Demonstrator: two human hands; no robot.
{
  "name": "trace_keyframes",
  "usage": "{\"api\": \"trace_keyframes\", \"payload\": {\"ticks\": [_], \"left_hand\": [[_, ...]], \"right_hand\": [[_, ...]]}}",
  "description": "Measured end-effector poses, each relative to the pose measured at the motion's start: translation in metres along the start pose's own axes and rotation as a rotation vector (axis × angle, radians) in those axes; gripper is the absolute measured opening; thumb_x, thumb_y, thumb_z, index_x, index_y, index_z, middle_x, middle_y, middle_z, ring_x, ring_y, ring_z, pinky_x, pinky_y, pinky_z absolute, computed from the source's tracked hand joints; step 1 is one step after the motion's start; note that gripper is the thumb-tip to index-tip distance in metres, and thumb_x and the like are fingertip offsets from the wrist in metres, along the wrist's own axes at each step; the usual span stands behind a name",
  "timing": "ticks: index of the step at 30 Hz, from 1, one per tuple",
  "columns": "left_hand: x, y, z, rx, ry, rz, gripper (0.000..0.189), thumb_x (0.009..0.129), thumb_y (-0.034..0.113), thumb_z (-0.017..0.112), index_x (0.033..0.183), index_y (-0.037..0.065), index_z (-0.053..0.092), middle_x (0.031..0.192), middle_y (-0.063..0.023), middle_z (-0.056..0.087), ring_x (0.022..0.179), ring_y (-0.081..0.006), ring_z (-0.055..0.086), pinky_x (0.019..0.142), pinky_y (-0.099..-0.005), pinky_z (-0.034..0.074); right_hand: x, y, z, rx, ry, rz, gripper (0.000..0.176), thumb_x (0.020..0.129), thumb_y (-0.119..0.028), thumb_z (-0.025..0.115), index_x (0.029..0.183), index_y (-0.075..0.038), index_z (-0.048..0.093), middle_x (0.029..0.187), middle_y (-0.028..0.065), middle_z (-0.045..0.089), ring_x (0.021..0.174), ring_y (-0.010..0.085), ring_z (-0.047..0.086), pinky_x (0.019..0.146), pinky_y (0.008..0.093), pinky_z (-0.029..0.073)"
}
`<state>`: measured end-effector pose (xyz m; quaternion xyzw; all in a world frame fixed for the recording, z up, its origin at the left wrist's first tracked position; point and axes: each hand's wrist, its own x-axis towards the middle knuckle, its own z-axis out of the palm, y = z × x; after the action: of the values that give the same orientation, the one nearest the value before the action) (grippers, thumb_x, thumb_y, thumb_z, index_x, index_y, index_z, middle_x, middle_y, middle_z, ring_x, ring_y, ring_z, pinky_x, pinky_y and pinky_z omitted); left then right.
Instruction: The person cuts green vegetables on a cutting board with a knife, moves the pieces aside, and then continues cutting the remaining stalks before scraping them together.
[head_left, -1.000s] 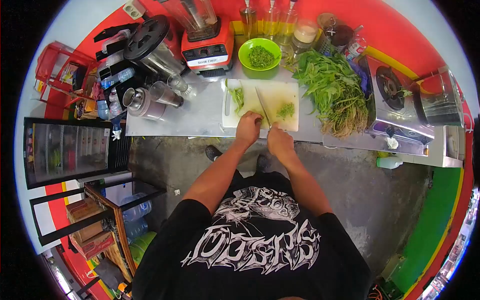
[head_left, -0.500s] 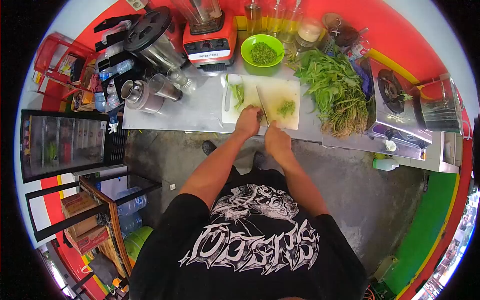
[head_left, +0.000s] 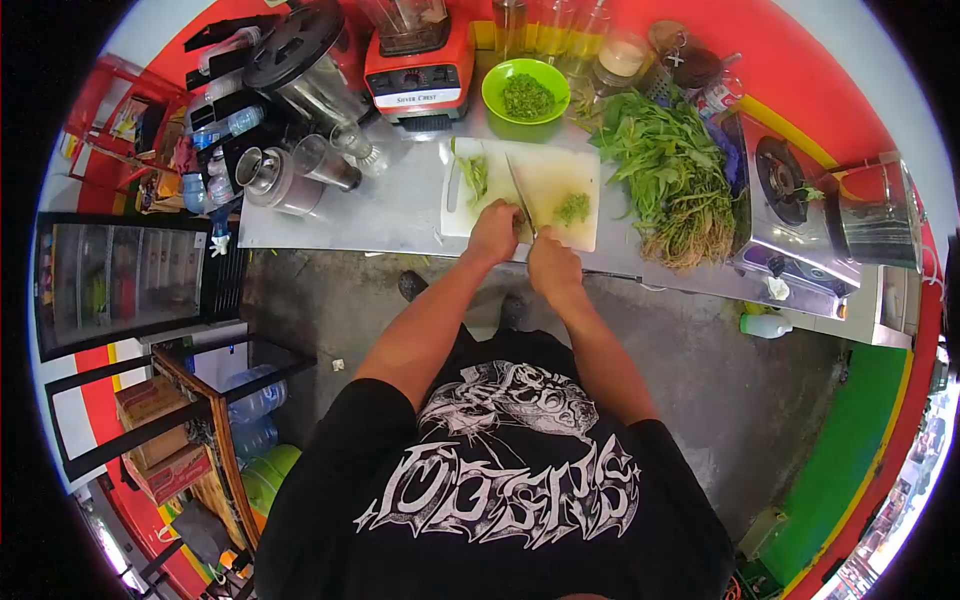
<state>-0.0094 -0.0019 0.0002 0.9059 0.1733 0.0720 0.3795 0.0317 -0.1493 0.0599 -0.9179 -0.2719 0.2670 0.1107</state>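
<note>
Step in hand (judged): cutting on the white cutting board (head_left: 587,163), set on the worktop (head_left: 400,200). R hand (head_left: 553,260) grip is closed on the handle end of the knife (head_left: 517,183); L hand (head_left: 494,233) grip is curled just beside it, contents hidden, so cannot tell if it holds anything. Knife is over mid-board, betw. the green stems (head_left: 473,178) on the L and the chopped pile (head_left: 572,208) on the R. Long axis runs approx. fore-aft, tip fwd and slightly L, handle end toward the near side. Next move calls for (est.) a short, controlled stroke w/ the L hand well clear
</note>
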Motion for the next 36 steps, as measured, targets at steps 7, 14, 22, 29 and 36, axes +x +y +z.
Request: {"api": "trace_keyframes", "payload": {"ticks": [7, 14, 22, 29, 36], "left_hand": [[0.0, 0.004, -0.003, 0.033, -0.015, -0.017, 0.014, 0.078, -0.004, 0.064, 0.091, -0.001, 0.069, 0.094, -0.0203, 0.064, 0.09, -0.0383, 0.065, 0.083, -0.0446, 0.054], [0.002, 0.0, 0.001, 0.008, -0.016, -0.024, 0.015, 0.076, -0.005, 0.065, 0.09, 0.0, 0.069, 0.095, -0.0197, 0.064, 0.092, -0.0379, 0.065, 0.082, -0.0446, 0.053], [0.001, 0.001, -0.001, -0.028, -0.036, -0.065, 0.017, 0.076, -0.003, 0.067, 0.093, 0.0, 0.068, 0.095, -0.0186, 0.063, 0.09, -0.0361, 0.065, 0.082, -0.0437, 0.053], [-0.002, 0.009, -0.003, -0.001, -0.006, -0.061, 0.018, 0.078, -0.004, 0.065, 0.094, 0.002, 0.069, 0.099, -0.0182, 0.065, 0.095, -0.0368, 0.064, 0.086, -0.0444, 0.053], [0.011, 0.014, 0.002, 0.06, 0.035, 0.197, 0.023, 0.081, -0.005, 0.06, 0.099, 0.002, 0.071, 0.101, -0.0178, 0.07, 0.092, -0.0376, 0.068, 0.084, -0.0444, 0.055]], "right_hand": [[-0.004, -0.003, 0.01, -0.042, 0.012, 0.05, 0.024, 0.095, -0.009, 0.052, 0.116, 0.003, 0.052, 0.105, 0.027, 0.072, 0.1, 0.0408, 0.072, 0.087, 0.0494, 0.056], [-0.005, -0.009, -0.005, -0.086, -0.017, 0.008, 0.023, 0.095, -0.01, 0.052, 0.115, 0.002, 0.05, 0.106, 0.0274, 0.071, 0.1, 0.0407, 0.072, 0.087, 0.0501, 0.056], [0.008, -0.001, 0.009, 0.035, 0.032, 0.045, 0.029, 0.093, -0.012, 0.057, 0.117, 0.002, 0.049, 0.107, 0.0314, 0.069, 0.102, 0.0464, 0.069, 0.09, 0.0543, 0.053], [-0.003, 0.019, 0.017, 0.11, 0.046, 0.076, 0.032, 0.099, -0.021, 0.047, 0.119, 0.004, 0.047, 0.103, 0.0323, 0.069, 0.098, 0.0486, 0.068, 0.087, 0.056, 0.053], [-0.001, 0.045, 0.01, 0.185, 0.171, 0.144, 0.037, 0.1, -0.03, 0.052, 0.119, 0.002, 0.048, 0.101, 0.0326, 0.068, 0.096, 0.0512, 0.067, 0.086, 0.0577, 0.052]]}}
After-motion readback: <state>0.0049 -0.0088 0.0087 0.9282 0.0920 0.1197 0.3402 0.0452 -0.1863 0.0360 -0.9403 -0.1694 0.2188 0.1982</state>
